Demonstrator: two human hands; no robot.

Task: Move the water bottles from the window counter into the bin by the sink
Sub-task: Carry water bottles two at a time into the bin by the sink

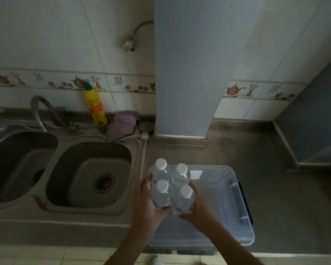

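Carrying four bottles (pixel 171 185) as one upright cluster, the left hand (pixel 147 205) and right hand (pixel 196 211) clasp it from either side, fingers wrapped round the lower bodies. White caps point up, long axes vertical. The cluster hangs over the left end of the clear bin (pixel 237 207), right of the sink (pixel 88 175). Next, I judge: lower straight down, keeping all four pressed together, then let go.

Home kitchen: double sink (pixel 88 173), tiled wall (pixel 46 44).

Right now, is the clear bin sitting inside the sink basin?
No, the clear plastic bin sits on the counter right of the sink basin.
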